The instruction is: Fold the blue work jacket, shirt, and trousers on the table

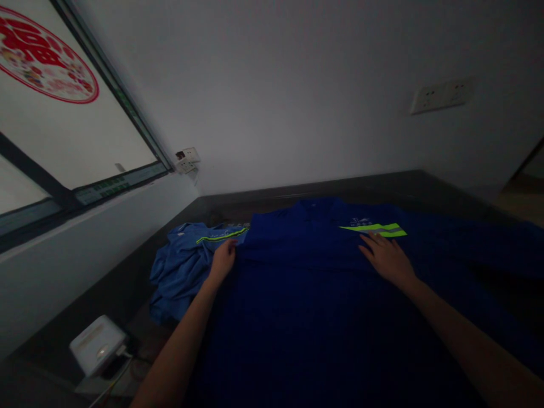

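A dark blue work shirt [306, 294] lies spread over the dark table, its collar toward the wall. It has a yellow-green reflective strip and small white lettering on the chest. My left hand [223, 262] is at the shirt's left edge, its fingers curled in and closed on the cloth. On the other side of the chest, my right hand [389, 260] rests with fingers spread flat, just below the reflective strip [385, 229]. A lighter blue garment [181, 269] with a thin yellow-green strip lies crumpled beside my left hand.
A white box-shaped device [100, 344] with a cable stands at the lower left. The dark tabletop [369, 182] meets a pale wall at the back. Sockets [444, 95] are on that wall, and a plug-in adapter [186, 164] sits near the window corner.
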`<state>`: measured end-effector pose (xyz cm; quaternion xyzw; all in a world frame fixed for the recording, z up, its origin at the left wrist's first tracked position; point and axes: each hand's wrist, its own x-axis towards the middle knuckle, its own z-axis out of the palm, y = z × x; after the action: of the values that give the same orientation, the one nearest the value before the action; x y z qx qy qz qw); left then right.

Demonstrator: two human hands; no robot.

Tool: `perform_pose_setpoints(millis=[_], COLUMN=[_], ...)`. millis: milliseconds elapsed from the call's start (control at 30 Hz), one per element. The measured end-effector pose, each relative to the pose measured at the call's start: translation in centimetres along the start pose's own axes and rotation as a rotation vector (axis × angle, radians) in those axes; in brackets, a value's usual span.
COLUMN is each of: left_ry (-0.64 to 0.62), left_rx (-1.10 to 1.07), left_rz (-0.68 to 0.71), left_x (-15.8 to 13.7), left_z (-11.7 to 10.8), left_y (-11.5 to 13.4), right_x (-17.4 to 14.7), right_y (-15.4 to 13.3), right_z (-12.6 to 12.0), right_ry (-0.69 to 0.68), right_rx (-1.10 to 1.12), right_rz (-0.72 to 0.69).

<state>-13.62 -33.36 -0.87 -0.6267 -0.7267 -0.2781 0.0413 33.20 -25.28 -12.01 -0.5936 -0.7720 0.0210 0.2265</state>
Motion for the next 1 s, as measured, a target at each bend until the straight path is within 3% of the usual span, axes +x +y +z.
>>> perform_pose_setpoints(millis=[67,133,300,467,667,833,933,1000], left_ry=[0.051,0.019,-0.135,-0.240,-0.333,-0.339,-0.291,-0.184], left_rx=[0.048,0.113,0.257,0.363,0.438,0.465,0.450,0.425], left_rz=[0.118,0.175,0.111,0.033,0.019,0.034,0.071,0.119], left_x=[1.2,3.0,7.9,9.8,11.7,12.0,11.7,11.5], left_z=[0.3,1.1,5.8,9.7,10.2,10.2,10.1,9.9], left_y=[1.1,2.7,5.2,4.2,2.6,2.5,2.5,2.6], right_x=[0.0,0.0,0.0,0.1,0.0,0.5,0.9,0.9], right_y=[0.0,0.0,0.1,0.1,-0.1,-0.1,0.8,1.6], right_z=[-0.1,-0.1,0.1,0.3,0.2,-2.4,-5.0,-6.3], right_ry=[-0.001,0.002,0.001,0.003,-0.028,-0.068,0.025,0.013], right_rx=[0.002,0.008,-0.024,-0.080,-0.062,-0.030,-0.069,-0.081], right_rz=[0.000,0.001,0.003,-0.014,-0.007,0.015,0.126,0.270])
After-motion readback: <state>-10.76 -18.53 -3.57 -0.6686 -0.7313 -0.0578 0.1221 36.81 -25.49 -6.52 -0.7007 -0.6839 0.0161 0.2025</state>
